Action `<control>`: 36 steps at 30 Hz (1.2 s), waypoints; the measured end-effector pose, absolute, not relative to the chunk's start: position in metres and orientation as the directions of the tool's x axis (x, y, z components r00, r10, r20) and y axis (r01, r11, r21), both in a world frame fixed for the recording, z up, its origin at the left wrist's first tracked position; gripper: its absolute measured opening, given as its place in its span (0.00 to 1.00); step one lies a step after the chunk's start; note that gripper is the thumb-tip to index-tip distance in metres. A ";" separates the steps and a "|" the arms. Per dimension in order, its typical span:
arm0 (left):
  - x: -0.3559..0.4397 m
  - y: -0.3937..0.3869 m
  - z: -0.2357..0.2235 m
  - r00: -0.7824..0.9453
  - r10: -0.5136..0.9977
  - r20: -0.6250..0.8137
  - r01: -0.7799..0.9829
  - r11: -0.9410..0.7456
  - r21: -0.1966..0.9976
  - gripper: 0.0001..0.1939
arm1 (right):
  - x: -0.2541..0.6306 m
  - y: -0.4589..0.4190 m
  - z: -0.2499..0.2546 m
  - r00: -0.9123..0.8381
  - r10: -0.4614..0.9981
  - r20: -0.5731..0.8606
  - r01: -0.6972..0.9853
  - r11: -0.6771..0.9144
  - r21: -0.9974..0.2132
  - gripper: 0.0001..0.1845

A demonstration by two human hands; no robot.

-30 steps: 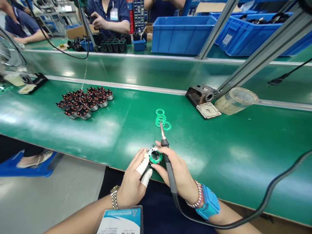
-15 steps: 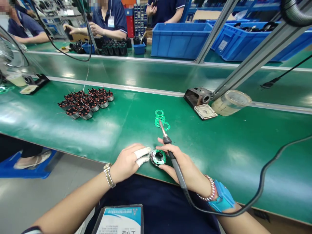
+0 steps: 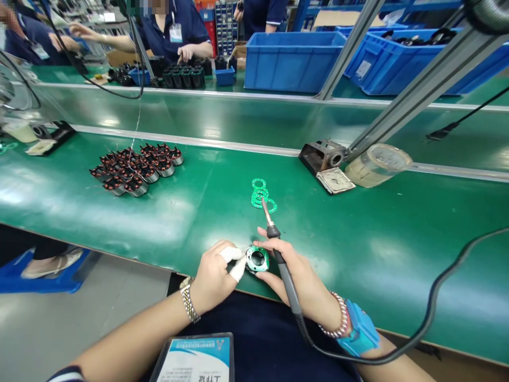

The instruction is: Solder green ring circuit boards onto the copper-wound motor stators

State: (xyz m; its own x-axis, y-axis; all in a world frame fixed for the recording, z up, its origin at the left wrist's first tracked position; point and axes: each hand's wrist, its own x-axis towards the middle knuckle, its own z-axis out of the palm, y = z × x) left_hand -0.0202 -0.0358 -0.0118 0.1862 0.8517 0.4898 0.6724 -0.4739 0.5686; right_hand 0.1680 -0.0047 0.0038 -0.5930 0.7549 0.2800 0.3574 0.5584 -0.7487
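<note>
- The left hand (image 3: 212, 276) pinches a round green part (image 3: 257, 259), with two fingers in white finger covers (image 3: 235, 263) pressed on its edge.
- The right hand (image 3: 296, 278) is closed around a soldering iron (image 3: 285, 276), held like a pen, with its tip pointing up and away from the hands.
- The round green part sits between the hands, at the edge of the green counter (image 3: 358, 249) nearest the person. Both hands seem to hold it steady there.
- Small green rings (image 3: 262, 195) lie just past the iron's tip, within easy reach.
- A pile of small round metal parts with dark and copper tops (image 3: 135, 167) sits farther off, past the left hand.
- The iron's stand (image 3: 322, 156) and a clear cup (image 3: 377, 165) are well past the right hand, perhaps kept back to stay out of the way.
- The fingers hide part of the round green part, so its far side is hard to see.
- The people across the counter (image 3: 170, 26) are cut off at the top.
</note>
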 end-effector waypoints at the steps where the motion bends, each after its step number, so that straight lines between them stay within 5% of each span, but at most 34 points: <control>1: -0.016 -0.041 -0.012 0.138 0.875 0.464 0.656 -0.432 0.619 0.04 | 0.168 -0.006 0.003 -0.585 0.761 0.279 0.364 0.554 -0.749 0.22; 14: -0.011 -0.059 -0.010 0.073 0.981 0.180 0.496 -0.192 0.847 0.17 | 0.174 0.001 0.015 -0.606 0.731 0.313 0.338 0.594 -0.730 0.23; 24: -0.034 -0.028 -0.005 0.461 0.718 0.521 0.617 -0.682 0.393 0.12 | 0.180 0.000 0.009 -0.630 0.704 0.328 0.322 0.621 -0.714 0.22; 28: -0.035 -0.021 -0.005 0.513 0.650 0.561 0.584 -0.743 0.327 0.13 | 0.181 -0.001 0.008 -0.626 0.705 0.333 0.328 0.626 -0.708 0.21; 36: -0.003 -0.046 -0.010 0.112 0.898 0.425 0.655 -0.388 0.648 0.08 | 0.171 -0.015 0.001 -0.509 0.767 0.391 0.423 0.618 -0.662 0.21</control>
State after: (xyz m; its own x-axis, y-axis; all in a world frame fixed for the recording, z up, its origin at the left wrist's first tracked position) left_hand -0.0026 -0.0458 -0.0102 0.1123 0.8983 0.4248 0.6550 -0.3884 0.6481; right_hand 0.1714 -0.0149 0.0005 -0.5089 0.7669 0.3910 0.4232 0.6184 -0.6622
